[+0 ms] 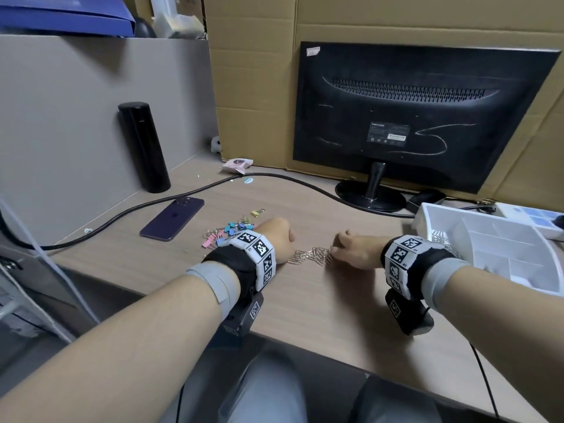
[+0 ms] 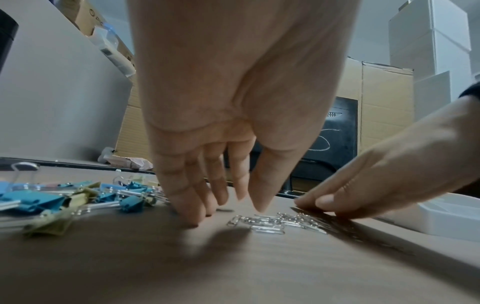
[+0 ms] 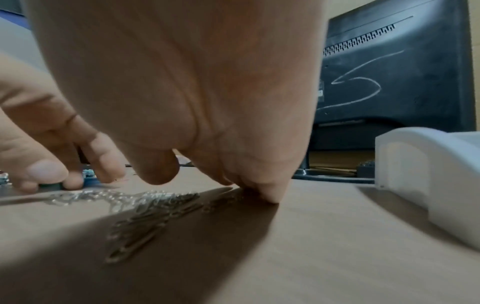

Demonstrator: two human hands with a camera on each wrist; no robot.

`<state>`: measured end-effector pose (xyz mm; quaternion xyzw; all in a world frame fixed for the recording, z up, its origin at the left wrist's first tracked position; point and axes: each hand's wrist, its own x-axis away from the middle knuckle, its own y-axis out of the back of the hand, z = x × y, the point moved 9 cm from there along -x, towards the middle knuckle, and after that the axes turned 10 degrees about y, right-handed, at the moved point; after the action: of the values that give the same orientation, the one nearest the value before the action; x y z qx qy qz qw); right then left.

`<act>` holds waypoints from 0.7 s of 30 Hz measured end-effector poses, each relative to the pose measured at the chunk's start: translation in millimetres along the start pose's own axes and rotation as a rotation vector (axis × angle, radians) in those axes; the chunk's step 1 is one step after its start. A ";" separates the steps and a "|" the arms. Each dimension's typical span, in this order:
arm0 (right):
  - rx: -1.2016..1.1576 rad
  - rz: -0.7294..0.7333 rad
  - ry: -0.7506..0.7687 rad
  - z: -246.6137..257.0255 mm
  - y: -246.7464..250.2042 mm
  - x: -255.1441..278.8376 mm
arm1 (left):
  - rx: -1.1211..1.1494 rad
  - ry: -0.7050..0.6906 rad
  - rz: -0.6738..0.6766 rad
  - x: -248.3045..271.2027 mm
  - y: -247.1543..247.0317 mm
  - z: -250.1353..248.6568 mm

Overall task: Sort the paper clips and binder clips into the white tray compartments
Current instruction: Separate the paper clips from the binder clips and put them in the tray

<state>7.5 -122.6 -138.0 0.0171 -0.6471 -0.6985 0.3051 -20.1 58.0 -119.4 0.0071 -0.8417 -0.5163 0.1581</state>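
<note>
My left hand (image 1: pixel 276 236) and right hand (image 1: pixel 354 248) rested straight fingertips on the counter (image 1: pixel 320 300), flanking the paper clips (image 1: pixel 314 254); binder clips (image 1: pixel 232 232) lay left, white tray (image 1: pixel 494 248) right.

Desk: a wood-grain top (image 1: pixel 305 300) is seen, lit evenly from above.
Partition: a grey panel (image 1: pixel 76 102) is set along the left edge of the desk.
Back: large cardboard sheets (image 1: pixel 253 71) are stood behind the desk.
Monitor: a black screen (image 1: pixel 421 114) is turned with its back to the viewer, on a round foot.
Shelf: a blue folder (image 1: pixel 61 16) is laid on top of the partition.
</note>
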 end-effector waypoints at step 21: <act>-0.749 -0.053 -0.283 -19.9 -9.9 57.8 | -0.153 0.000 0.125 17.9 -15.1 -25.2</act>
<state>-35.2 -166.5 -128.8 -0.1748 -0.3826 -0.8892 0.1799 -32.5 26.0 -117.4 -0.0574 -0.7987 -0.5681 0.1900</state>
